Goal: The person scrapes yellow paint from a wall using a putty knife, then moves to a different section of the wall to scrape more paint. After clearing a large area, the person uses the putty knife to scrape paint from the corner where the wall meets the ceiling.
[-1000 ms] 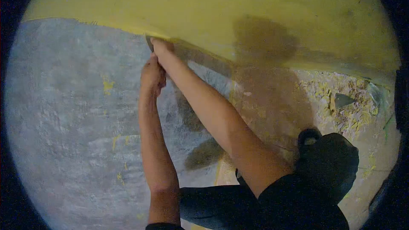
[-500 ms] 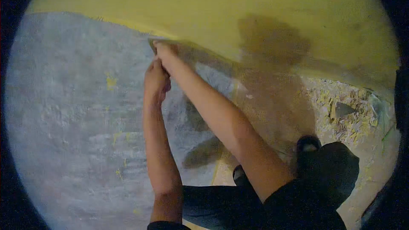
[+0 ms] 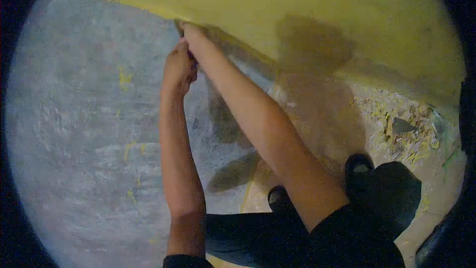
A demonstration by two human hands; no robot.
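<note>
Both my hands are closed around a scraper [image 3: 180,27], and its blade meets the wall where yellow paint [image 3: 223,0] borders a bare grey patch [image 3: 89,104]. My right hand [image 3: 192,33] is the upper one, close behind the blade. Just below it, my left hand [image 3: 180,67] wraps the handle, thumb uppermost. Fingers and palms hide most of the scraper; only a dark sliver of blade shows. Small yellow flecks [image 3: 125,78] of paint remain on the grey surface.
Paint chips [image 3: 391,111] are heaped on the floor at the right, with a dark triangular blade [image 3: 403,126] lying on them. My knee [image 3: 396,193] and sandalled foot [image 3: 359,166] are near the heap. Shadows of me fall across the wall.
The view has shifted, so the wall's paint border and both hands sit higher in the picture. The blade is still at the border, and both hands keep their hold on the scraper.
</note>
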